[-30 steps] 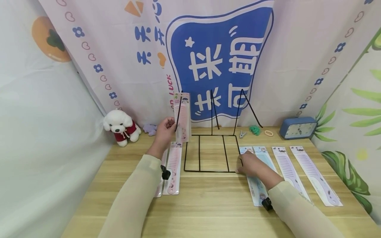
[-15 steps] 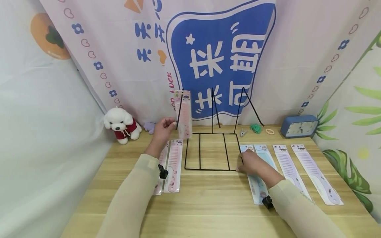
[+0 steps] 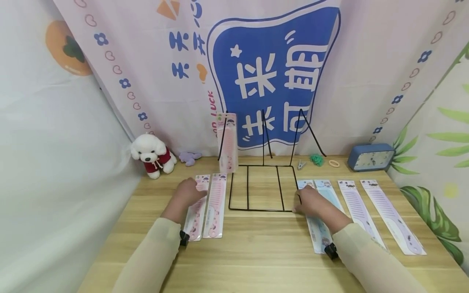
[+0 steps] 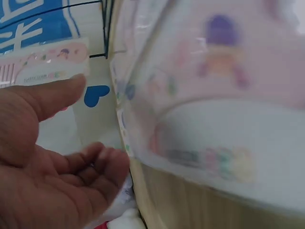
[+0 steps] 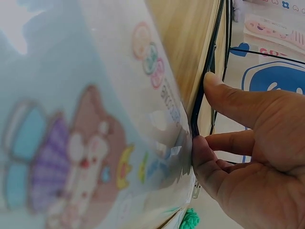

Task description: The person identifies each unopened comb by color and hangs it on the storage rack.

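Observation:
A black wire display rack (image 3: 256,210) stands mid-table with upright hooks. On its left hook hangs a pink packaged comb (image 3: 229,146), upright. My left hand (image 3: 185,196) is over the upper part of the outer of two pink packaged combs (image 3: 196,219) on the table; the inner pink comb (image 3: 216,207) lies alongside. In the left wrist view this hand (image 4: 52,183) holds nothing, thumb apart from the loosely bent fingers. My right hand (image 3: 309,200) pinches the rack's front right corner between thumb and fingers, as the right wrist view shows at the black wire (image 5: 196,112).
Two blue packaged combs (image 3: 316,232) lie under my right wrist. Farther right are two purple packaged combs (image 3: 357,207). Along the back are a plush dog (image 3: 148,152), a purple toy (image 3: 189,158), a clip (image 3: 301,164), a green ornament (image 3: 316,159), a ring (image 3: 334,163) and a blue clock (image 3: 371,157).
My left hand has let go of the pink comb on the left hook and moved down and left to the combs on the table. The right hand keeps its grip on the rack.

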Demonstrator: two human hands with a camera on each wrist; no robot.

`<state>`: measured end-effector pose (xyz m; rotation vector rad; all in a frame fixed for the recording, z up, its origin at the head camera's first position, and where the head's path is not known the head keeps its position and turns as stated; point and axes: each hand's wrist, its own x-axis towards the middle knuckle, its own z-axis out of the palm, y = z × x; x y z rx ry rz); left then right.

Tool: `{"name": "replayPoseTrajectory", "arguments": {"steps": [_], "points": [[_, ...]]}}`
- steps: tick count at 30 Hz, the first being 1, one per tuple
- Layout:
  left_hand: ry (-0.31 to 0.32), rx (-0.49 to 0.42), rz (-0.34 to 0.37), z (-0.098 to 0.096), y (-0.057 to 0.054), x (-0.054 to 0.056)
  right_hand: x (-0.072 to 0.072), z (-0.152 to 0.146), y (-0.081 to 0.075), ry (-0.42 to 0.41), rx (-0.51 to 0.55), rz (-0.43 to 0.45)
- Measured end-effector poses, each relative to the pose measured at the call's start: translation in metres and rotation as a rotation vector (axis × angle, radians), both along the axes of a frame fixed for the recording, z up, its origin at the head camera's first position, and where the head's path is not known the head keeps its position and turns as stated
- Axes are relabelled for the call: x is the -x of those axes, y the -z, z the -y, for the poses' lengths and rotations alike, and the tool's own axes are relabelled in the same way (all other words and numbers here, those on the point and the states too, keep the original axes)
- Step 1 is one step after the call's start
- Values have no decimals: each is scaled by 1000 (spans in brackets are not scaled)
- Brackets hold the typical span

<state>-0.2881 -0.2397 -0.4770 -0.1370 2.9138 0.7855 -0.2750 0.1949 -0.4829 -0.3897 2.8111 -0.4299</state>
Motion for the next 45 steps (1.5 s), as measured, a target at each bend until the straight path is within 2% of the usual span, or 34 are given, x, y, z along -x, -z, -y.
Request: {"name": "replayPoseTrajectory", "arguments": {"steps": [4, 9, 12, 17, 21, 26, 30, 35, 38, 41, 45], "points": [[-14, 108, 73, -3, 5, -14, -1, -1, 0, -5, 8, -9], [-20, 200, 61, -4, 7, -22, -1, -2, 0, 10, 18, -4], [-18, 215, 61, 0, 8, -22, 1, -3, 1, 18, 23, 4], [-31, 172, 94, 9, 11, -19, 2, -5, 5, 26, 32, 2], [-63, 90, 115, 16, 14, -18, 2, -5, 8, 37, 53, -7], [-116, -36, 97, 23, 15, -22, 2, -8, 10, 32, 74, -32], [-138, -125, 59, 29, 13, -28, 1, -9, 11, 46, 92, -23], [-144, -194, 75, 43, 7, -30, 1, -7, 12, 51, 108, -14], [-173, -350, 73, 50, 2, -28, 1, -8, 13, 42, 107, -24], [-171, -544, 23, 55, -4, -27, 1, -10, 14, 39, 114, -29], [-113, -818, -47, 57, -11, -30, 2, -12, 16, 40, 123, -32]]}}
